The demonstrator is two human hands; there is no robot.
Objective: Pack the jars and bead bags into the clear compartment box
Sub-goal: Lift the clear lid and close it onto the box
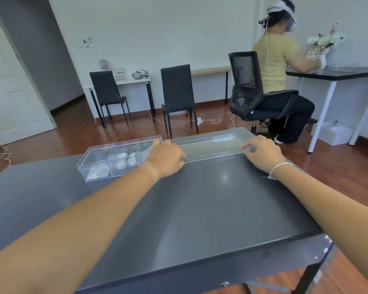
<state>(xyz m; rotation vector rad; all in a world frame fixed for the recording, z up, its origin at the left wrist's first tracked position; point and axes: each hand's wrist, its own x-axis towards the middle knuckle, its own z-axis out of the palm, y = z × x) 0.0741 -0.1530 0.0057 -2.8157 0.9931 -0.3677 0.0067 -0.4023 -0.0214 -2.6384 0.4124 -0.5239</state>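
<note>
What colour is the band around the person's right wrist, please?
White: a thin band at the right wrist, seen in the head view.

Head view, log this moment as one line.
box: jars, bags inside | lid: on table | left hand, right hand: at lid ends

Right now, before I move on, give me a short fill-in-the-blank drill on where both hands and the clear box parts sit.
1. Both hands, left hand and right hand, grip the ends of the clear plastic lid, which lies to the ____ of the clear plastic compartment box.
2. The small round white-capped jars sit in the box's ____ compartment.
3. Box and lid rest on the dark grey ____.
4. A thin white string circles the ____ wrist.

Missing words: right; middle; table; right
</note>
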